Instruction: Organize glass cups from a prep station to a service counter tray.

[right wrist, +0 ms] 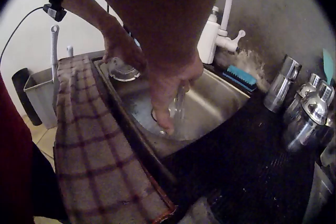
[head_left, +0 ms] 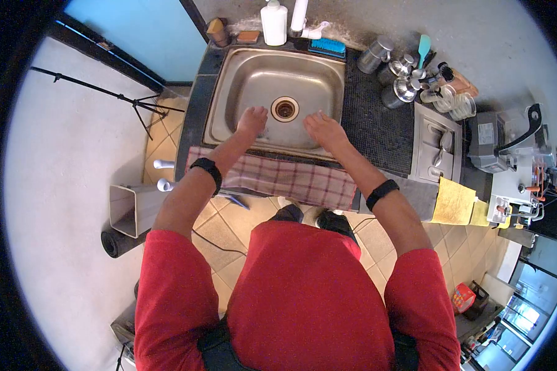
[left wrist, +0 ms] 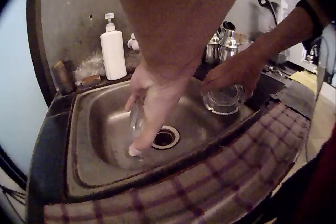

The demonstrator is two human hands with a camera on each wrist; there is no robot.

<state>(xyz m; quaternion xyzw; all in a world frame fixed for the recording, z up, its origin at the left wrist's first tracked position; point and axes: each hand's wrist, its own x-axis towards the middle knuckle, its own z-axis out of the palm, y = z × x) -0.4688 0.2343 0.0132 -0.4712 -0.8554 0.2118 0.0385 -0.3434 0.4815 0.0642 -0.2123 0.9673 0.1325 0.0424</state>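
Note:
Over the steel sink (head_left: 229, 68), each hand grips a clear glass dish. My left hand (head_left: 252, 122) is left of the drain (head_left: 285, 109); in the left wrist view its thumb and fingers (left wrist: 155, 103) hold one dish (left wrist: 137, 119) edge-on. My right hand (head_left: 325, 130) is at the right; in the right wrist view this hand (right wrist: 170, 90) pinches the other dish (right wrist: 180, 109) on its side. That second dish (left wrist: 224, 101) shows a round, thick rim in the left wrist view. The head view hides both dishes beneath the hands. The two dishes are apart.
A checkered cloth (head_left: 278, 179) lies along the front edge. Behind the sink stand a white pump bottle (head_left: 274, 23), a tap (head_left: 299, 18) and a blue brush (head_left: 327, 46). Metal shakers (head_left: 402, 91) and glasses (head_left: 461, 106) stand right, beside a steel tray (head_left: 427, 148).

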